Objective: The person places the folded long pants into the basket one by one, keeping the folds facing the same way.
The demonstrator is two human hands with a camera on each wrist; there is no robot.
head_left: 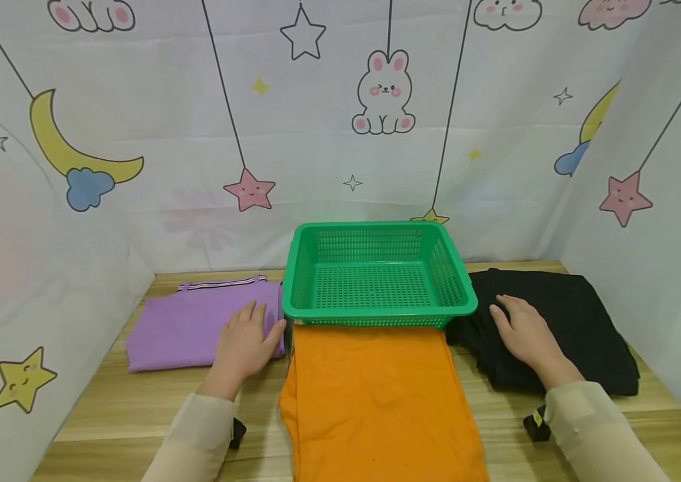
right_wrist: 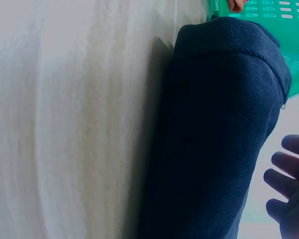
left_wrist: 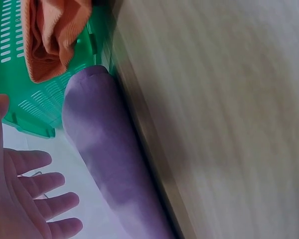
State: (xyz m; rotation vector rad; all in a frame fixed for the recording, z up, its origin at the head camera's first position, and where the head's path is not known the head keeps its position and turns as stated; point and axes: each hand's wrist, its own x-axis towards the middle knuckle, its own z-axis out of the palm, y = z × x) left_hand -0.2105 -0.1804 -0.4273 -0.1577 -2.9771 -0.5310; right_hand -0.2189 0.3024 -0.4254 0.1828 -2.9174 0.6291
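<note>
My left hand (head_left: 244,343) is over the right end of a folded purple garment (head_left: 180,331), fingers extended and nothing held. The left wrist view shows those spread fingers (left_wrist: 42,184) apart from the rounded edge of the purple cloth (left_wrist: 102,139). On the other side, my right hand (head_left: 527,337) hovers above a folded black garment (head_left: 578,321), its fingers loose. A gap separates its fingertips (right_wrist: 284,162) from the thick dark fold (right_wrist: 209,129). Between both hands lies an orange garment (head_left: 379,402), flat, its far end meeting the green basket.
A green plastic basket (head_left: 376,312) with nothing inside stands at the back centre of the wooden table (head_left: 106,428). Behind the table hangs a white curtain (head_left: 184,120) printed with stars, moons and a rabbit; it also borders both sides. Small black devices (head_left: 536,426) sit under each wrist.
</note>
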